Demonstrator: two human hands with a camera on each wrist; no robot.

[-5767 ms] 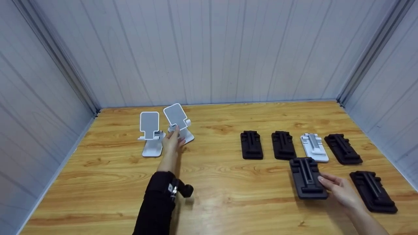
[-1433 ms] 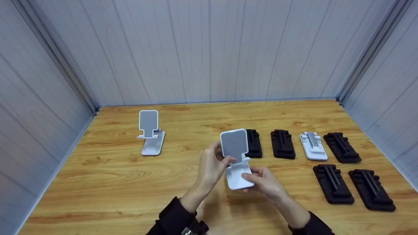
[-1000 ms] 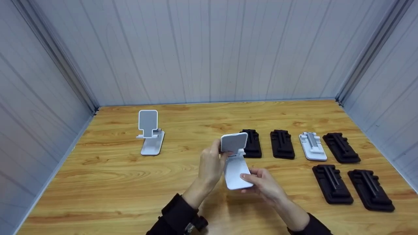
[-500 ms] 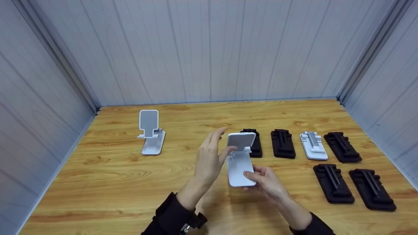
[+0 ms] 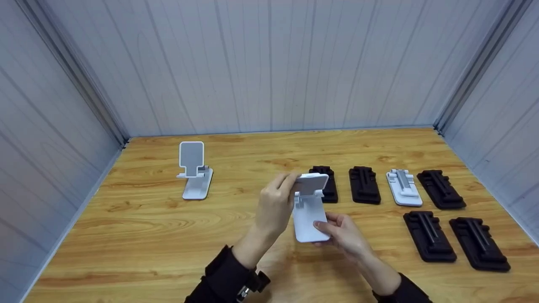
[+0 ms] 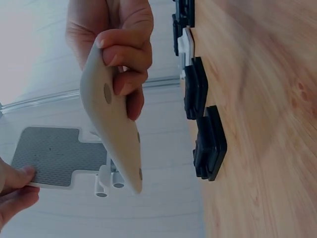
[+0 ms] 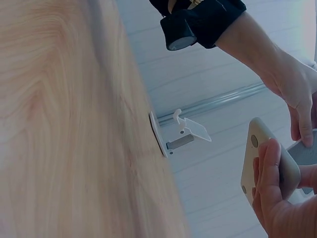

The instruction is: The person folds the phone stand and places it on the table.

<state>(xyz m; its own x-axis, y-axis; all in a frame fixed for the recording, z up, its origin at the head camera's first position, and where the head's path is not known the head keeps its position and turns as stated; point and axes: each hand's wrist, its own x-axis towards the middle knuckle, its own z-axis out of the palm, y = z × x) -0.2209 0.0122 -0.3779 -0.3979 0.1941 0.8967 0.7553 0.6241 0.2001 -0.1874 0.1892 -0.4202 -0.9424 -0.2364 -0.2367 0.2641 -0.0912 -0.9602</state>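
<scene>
A white phone stand is held off the table in front of me, its grey-padded panel tilted forward over the base. My left hand pinches the panel near its outer edge; the left wrist view shows thumb and fingertips on the grey pad. Lower down, my right hand grips the base along its right side, thumb on top. Its curled fingers lie under the base in the right wrist view, where round feet show on the underside.
Another white phone stand stands unfolded at the back left. On the right lie several folded black phone stands and one folded white stand. One black stand is partly behind the held stand. Panelled walls enclose the table.
The right hand has set a black stand down at front right. The left hand brought the white stand to the middle, its panel since tilted forward; briefly off the panel, it now pinches it again.
</scene>
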